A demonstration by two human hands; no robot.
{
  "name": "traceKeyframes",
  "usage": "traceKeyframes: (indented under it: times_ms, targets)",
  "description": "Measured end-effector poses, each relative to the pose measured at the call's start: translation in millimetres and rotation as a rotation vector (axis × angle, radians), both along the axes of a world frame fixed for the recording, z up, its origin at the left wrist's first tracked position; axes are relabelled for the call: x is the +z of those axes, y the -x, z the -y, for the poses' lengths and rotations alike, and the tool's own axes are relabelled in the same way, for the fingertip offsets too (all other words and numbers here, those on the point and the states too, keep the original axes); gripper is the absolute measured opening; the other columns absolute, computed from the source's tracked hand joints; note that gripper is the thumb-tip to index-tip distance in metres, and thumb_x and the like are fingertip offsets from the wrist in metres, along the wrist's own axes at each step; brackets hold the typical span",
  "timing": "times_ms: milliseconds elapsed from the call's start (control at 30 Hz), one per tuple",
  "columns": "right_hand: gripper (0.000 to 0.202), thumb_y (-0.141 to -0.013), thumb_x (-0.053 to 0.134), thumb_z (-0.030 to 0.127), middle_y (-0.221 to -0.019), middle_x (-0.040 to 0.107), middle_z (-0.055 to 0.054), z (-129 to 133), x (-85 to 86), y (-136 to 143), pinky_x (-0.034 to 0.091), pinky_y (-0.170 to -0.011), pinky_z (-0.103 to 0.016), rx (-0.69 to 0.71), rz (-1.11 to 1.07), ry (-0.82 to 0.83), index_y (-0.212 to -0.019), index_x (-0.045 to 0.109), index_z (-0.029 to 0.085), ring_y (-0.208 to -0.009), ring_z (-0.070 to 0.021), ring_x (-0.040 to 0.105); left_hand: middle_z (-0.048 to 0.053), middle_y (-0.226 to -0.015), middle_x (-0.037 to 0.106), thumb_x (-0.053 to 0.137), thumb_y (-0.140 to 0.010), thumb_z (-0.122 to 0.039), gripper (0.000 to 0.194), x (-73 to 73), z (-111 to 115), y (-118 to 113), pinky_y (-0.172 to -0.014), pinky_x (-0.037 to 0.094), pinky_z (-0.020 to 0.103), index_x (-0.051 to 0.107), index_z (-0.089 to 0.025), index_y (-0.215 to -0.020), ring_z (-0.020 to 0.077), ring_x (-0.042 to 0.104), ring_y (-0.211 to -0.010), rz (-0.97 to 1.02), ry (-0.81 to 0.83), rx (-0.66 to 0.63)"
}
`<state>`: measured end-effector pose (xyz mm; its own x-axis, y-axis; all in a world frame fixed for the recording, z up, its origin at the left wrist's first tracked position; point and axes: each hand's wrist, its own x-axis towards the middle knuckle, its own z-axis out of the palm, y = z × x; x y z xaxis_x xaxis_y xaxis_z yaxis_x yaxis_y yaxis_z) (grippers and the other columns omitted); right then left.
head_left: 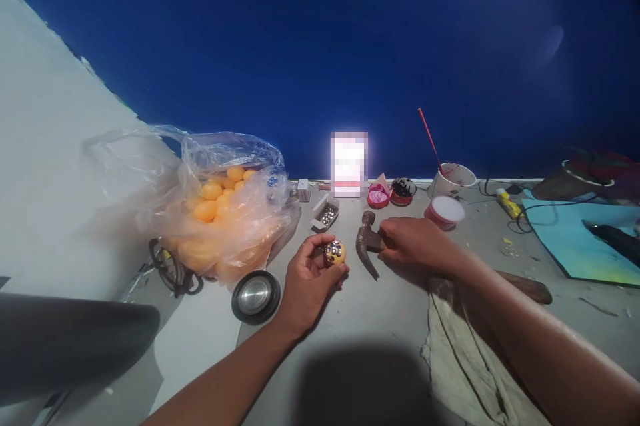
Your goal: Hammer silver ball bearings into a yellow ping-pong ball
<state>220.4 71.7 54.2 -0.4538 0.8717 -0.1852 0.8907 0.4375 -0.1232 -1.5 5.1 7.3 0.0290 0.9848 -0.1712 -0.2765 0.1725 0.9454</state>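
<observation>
Near the middle of the table, my left hand (311, 279) is closed round a small yellow ball (335, 253) dotted with shiny metal studs. To its right, my right hand (413, 245) grips a claw hammer (369, 243) by the handle close to the head; the metal head lies just right of the ball, not touching it. Behind my left hand stands a small open box (327, 215) of shiny metal pieces. A round black-rimmed metal lid (255, 297) lies left of my left wrist.
A clear plastic bag (225, 206) of orange balls is at the left. Behind the hammer are pink and black-filled red containers (379, 195), a white-lidded tub (445, 211) and a cup (454, 178) with a red stick. A cloth (465, 359) lies beneath my right forearm.
</observation>
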Motion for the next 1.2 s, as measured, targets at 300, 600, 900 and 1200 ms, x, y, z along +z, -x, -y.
traceKeyframes:
  times_ms: [300,600,900,1200]
  targets:
    - [0.030,-0.101,0.046,0.037,-0.102,0.077,-0.013,16,20.6,3,0.050,-0.072,-0.035,-0.046,-0.377,-0.204,-0.104,0.070,0.018,-0.085,-0.0254,0.071,-0.002,-0.088,0.070,0.084,-0.067,-0.019,0.048,-3.2,-2,-1,-0.067,0.048,0.020,0.060,-0.020,-0.108,0.0092,0.060,-0.075,0.068,0.046,0.023]
    - [0.034,-0.098,0.052,0.041,-0.085,0.079,-0.013,35,25.9,10,0.049,-0.061,-0.035,0.038,-0.274,-0.304,-0.098,0.076,0.018,-0.069,-0.0267,0.072,0.000,-0.084,0.070,0.087,-0.066,-0.024,0.046,-4.7,-2,-3,-0.062,0.048,0.023,0.066,-0.017,-0.107,0.0092,0.057,-0.066,0.060,0.053,-0.027]
    - [0.031,-0.096,0.055,0.041,-0.083,0.079,-0.012,36,28.7,8,0.046,-0.059,-0.034,0.051,-0.264,-0.293,-0.095,0.077,0.020,-0.068,-0.0255,0.071,0.000,-0.079,0.068,0.085,-0.071,-0.026,0.040,-7.4,-3,-2,-0.059,0.045,0.024,0.070,-0.016,-0.107,0.0099,0.057,-0.061,-0.027,0.017,-0.052]
    - [0.034,-0.095,0.053,0.042,-0.079,0.077,-0.013,33,27.9,8,0.046,-0.059,-0.035,0.043,-0.235,-0.293,-0.097,0.077,0.018,-0.066,-0.0265,0.069,0.002,-0.082,0.070,0.085,-0.070,-0.026,0.040,-4.8,-2,-2,-0.061,0.049,0.024,0.070,-0.016,-0.106,0.0110,0.060,-0.064,-0.041,0.019,-0.051]
